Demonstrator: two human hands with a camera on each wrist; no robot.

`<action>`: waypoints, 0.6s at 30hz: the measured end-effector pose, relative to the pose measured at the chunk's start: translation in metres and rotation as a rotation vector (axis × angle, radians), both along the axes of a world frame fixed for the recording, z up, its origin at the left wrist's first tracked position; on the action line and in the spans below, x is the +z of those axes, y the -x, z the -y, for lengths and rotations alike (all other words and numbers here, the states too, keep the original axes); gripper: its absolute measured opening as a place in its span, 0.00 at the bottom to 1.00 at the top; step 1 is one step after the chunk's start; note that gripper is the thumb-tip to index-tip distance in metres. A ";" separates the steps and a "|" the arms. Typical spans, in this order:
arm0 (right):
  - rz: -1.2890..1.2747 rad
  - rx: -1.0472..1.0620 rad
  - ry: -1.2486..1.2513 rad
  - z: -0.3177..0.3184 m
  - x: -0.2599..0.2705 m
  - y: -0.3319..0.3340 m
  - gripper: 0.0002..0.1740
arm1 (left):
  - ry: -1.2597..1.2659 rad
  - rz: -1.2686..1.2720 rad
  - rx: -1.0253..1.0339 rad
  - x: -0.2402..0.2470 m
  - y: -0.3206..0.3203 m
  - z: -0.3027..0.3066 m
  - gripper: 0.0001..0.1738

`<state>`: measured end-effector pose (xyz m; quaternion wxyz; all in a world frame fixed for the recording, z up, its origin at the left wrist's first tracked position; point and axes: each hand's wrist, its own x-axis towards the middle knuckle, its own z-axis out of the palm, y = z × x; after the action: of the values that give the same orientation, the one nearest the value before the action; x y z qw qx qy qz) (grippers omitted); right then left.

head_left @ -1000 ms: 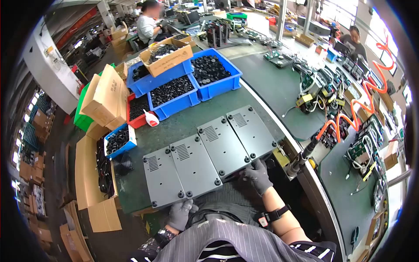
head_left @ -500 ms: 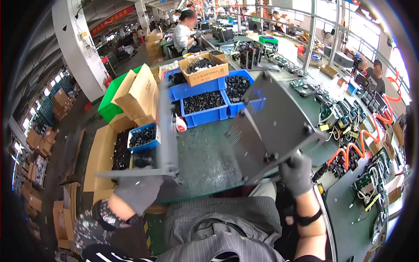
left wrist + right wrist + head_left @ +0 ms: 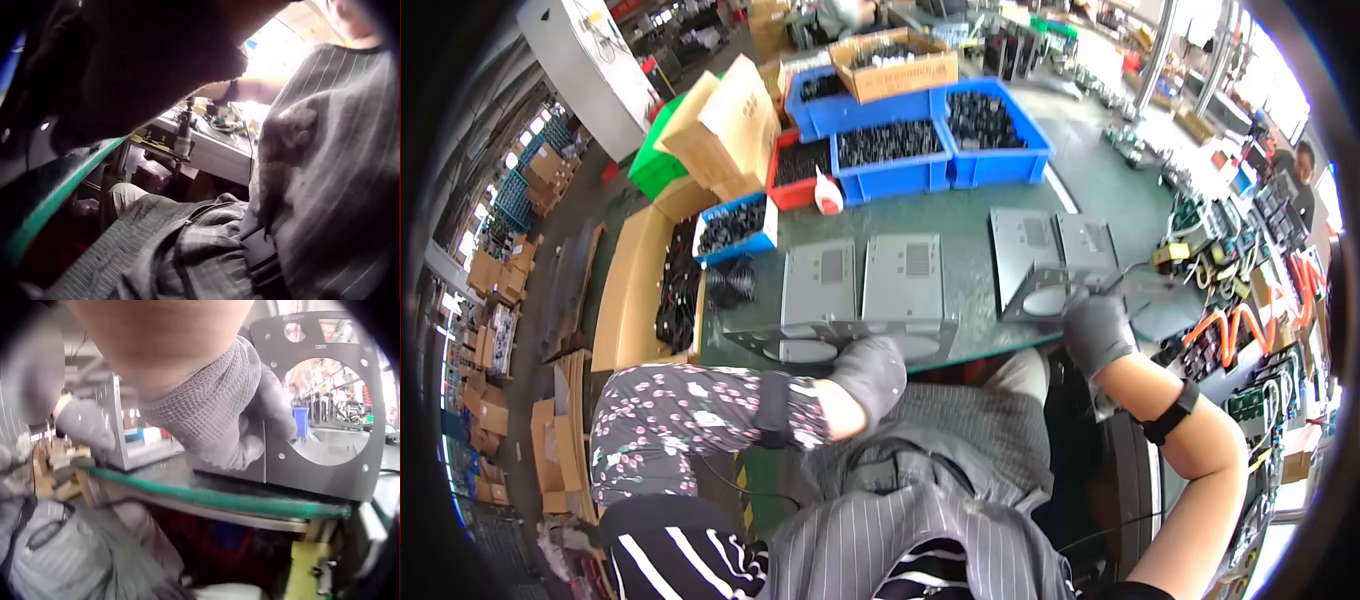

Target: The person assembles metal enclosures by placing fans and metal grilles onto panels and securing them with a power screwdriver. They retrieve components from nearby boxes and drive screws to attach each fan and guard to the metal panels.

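**Both metal pairs turned over at the near edge**

Half a second ago you were holding the bent grey panels up in the air; now both sets are sitting on the green worktop (image 3: 970, 215). Your left pair (image 3: 903, 285) is lying along the near edge, towards the near left corner; your right pair (image 3: 1025, 250) is resting close to the near right corner. A bare strip of worktop is separating them. A second ago, the round black feet were facing up; at present they aren't showing, and the round-holed faces (image 3: 312, 478) are standing upright along the near edge, facing you.

Your left hand (image 3: 872, 378) is staying just by the left pair's front; its back is hiding the fingers, so whether they're gripping, I can't tell. Your right hand (image 3: 1097, 328) is holding the right pair's upright part, fingers bending over the holed face and thumb tucking in below.

My reading: the turning-over is looking nearly finished, only the right pair clearly being held. Both sets are sitting so near the edge that a careless pull could be tipping one towards your lap.
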<state>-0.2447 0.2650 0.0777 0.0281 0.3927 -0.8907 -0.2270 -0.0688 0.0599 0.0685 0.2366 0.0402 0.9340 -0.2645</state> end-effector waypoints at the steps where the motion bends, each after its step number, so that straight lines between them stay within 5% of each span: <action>1: 0.067 -0.109 0.144 0.000 0.010 -0.012 0.08 | -0.026 -0.195 -0.153 -0.001 -0.016 0.008 0.25; 2: 0.084 0.006 0.345 -0.010 0.009 -0.016 0.07 | -0.354 -0.371 -0.227 0.011 -0.023 0.018 0.20; 3: 0.093 0.115 0.556 -0.018 0.009 -0.018 0.06 | -0.418 -0.444 -0.285 0.020 -0.034 0.024 0.16; 5: 0.159 0.022 0.723 -0.040 -0.001 -0.029 0.08 | -0.634 -0.403 -0.076 0.015 -0.059 0.044 0.22; 7: 0.212 -0.108 1.270 -0.066 -0.033 -0.019 0.11 | -0.653 -0.510 0.055 -0.002 -0.076 0.065 0.23; 9: 0.416 -0.498 1.672 -0.058 -0.046 -0.012 0.13 | -0.665 -0.621 0.203 -0.008 -0.081 0.070 0.23; 11: 0.654 -0.622 1.682 -0.044 -0.047 -0.003 0.14 | -0.932 -0.607 0.606 -0.008 -0.066 0.069 0.22; 13: 0.833 -0.480 1.678 -0.037 -0.094 0.022 0.12 | -0.967 -0.544 0.551 -0.019 -0.050 0.072 0.16; 15: 0.798 -0.475 1.791 -0.024 -0.096 0.023 0.07 | -0.870 -0.712 0.177 -0.033 -0.040 0.076 0.12; 17: 0.734 -0.579 1.629 -0.022 -0.093 0.019 0.03 | -0.975 -0.692 0.188 -0.035 -0.038 0.080 0.11; 18: 0.719 -0.427 1.738 -0.018 -0.104 0.016 0.05 | -0.950 -0.681 0.189 -0.032 -0.040 0.077 0.11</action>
<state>-0.2605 0.2829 -0.0262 -0.0073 0.1105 -0.7559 0.6453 -0.0289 -0.0174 0.0363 -0.0979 -0.0289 0.9731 0.2067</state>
